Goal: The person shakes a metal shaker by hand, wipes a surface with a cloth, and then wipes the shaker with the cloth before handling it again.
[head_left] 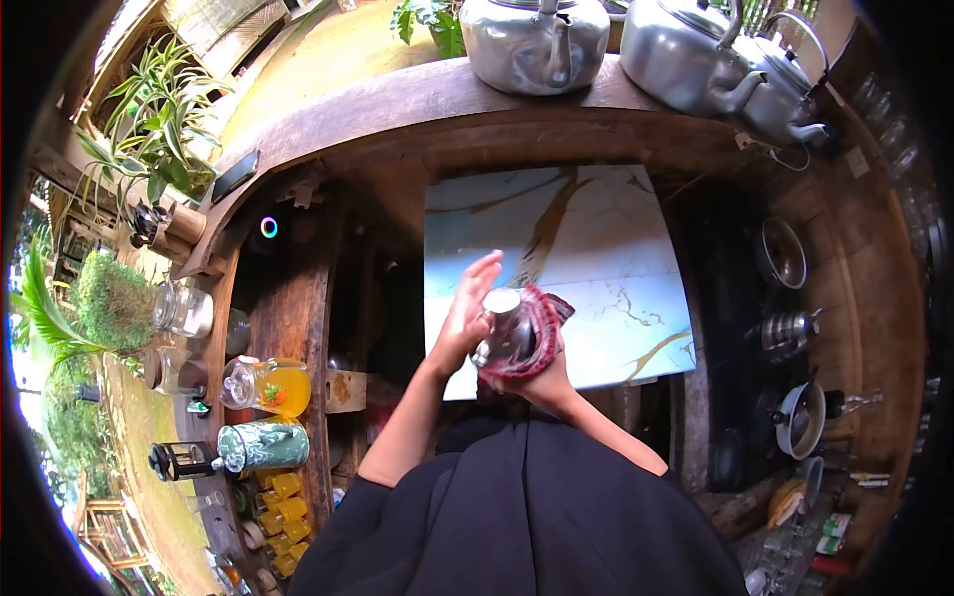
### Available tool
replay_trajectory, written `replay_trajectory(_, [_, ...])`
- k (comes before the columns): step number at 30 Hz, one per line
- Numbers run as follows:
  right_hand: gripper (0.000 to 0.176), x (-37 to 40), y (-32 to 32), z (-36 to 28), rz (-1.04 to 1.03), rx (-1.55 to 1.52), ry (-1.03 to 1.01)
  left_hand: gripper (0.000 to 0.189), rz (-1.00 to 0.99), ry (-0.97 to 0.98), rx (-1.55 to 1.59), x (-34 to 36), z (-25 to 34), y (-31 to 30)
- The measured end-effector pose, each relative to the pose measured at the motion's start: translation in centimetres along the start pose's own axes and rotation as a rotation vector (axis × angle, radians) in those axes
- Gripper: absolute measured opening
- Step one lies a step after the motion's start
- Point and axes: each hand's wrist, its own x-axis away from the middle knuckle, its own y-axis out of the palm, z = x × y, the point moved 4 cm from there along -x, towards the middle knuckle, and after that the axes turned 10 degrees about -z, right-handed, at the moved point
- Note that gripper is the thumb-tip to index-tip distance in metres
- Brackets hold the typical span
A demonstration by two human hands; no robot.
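Right hand (547, 382) on cloth (545, 333) against glass vessel (512, 340)

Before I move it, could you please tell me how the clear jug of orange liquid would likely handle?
The clear jug is probably heavy, given the orange liquid inside; its smooth, glassy look suggests it could be slippery and breakable.

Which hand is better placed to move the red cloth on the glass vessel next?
Probably the right hand: it is directly against the red cloth, which wraps partly around the glass vessel. The left hand is at the opposite side, fingers extended.
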Motion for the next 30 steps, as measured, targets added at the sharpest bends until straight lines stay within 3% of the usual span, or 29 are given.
replay_trajectory(1, [0.093,-0.1,-0.5,0.0,0.072,-0.056,0.035,0.090,0.241,0.108,0.001,0.2,-0.1,-0.1])
replay_trajectory(3, [0.073,-0.6,-1.8,-0.3,0.176,-0.224,0.070,0.050,0.427,0.128,-0.079,1.5,-0.3,0.6])
replay_trajectory(4, [0.053,-0.6,-2.8,-1.3,0.223,-0.225,0.048,0.044,0.420,0.052,-0.117,2.3,-1.1,1.1])
replay_trajectory(6, [0.047,-0.7,-4.3,-0.8,0.303,-0.303,-0.033,0.036,0.339,-0.073,-0.191,3.1,-2.2,2.4])
replay_trajectory(7, [0.048,-0.7,-5.0,-0.7,0.327,-0.356,-0.054,0.036,0.263,-0.123,-0.227,3.1,-2.5,3.5])
replay_trajectory(8, [0.046,-0.6,-5.5,-0.8,0.335,-0.387,-0.047,0.054,0.210,-0.147,-0.102,3.1,-2.8,4.0])
replay_trajectory(9, [0.048,-0.6,-5.7,-0.4,0.312,-0.492,-0.039,0.054,0.217,-0.146,-0.102,3.1,-2.8,4.4])
replay_trajectory(12, [0.052,-0.3,-5.9,-0.1,0.327,-0.628,0.006,0.088,0.057,-0.248,-0.365,1.7,-1.6,6.1])
replay_trajectory(16, [0.059,-0.1,-6.7,-0.6,0.257,-0.614,0.020,0.099,0.031,-0.418,-0.449,1.1,-1.7,6.1])
replay_trajectory(18, [0.063,0.3,-7.1,-0.4,0.171,-0.651,0.064,0.103,-0.084,-0.367,-0.044,1.4,-2.8,6.2])
replay_trajectory(19, [0.063,0.4,-7.5,-0.4,0.169,-0.652,0.070,0.103,-0.079,-0.370,-0.041,1.8,-3.4,5.7])
replay_trajectory(21, [0.065,0.5,-7.5,-0.3,0.022,-0.830,0.122,0.093,-0.242,-0.437,0.311,3.0,-5.2,5.7])
replay_trajectory(22, [0.069,0.6,-7.9,0.2,-0.062,-0.864,0.193,0.090,-0.223,-0.424,0.553,3.9,-6.2,6.2])
replay_trajectory(23, [0.069,0.5,-8.1,0.7,-0.065,-0.865,0.196,0.090,-0.219,-0.424,0.554,4.2,-7.2,6.5])
replay_trajectory(25, [0.071,0.0,-8.0,0.6,-0.202,-0.814,0.104,0.084,-0.540,-0.202,1.191,4.2,-7.3,8.4])
replay_trajectory(30, [0.073,-0.8,-8.3,0.1,-0.084,-0.964,0.258,0.075,-0.539,-0.206,1.227,3.7,-7.4,8.6])
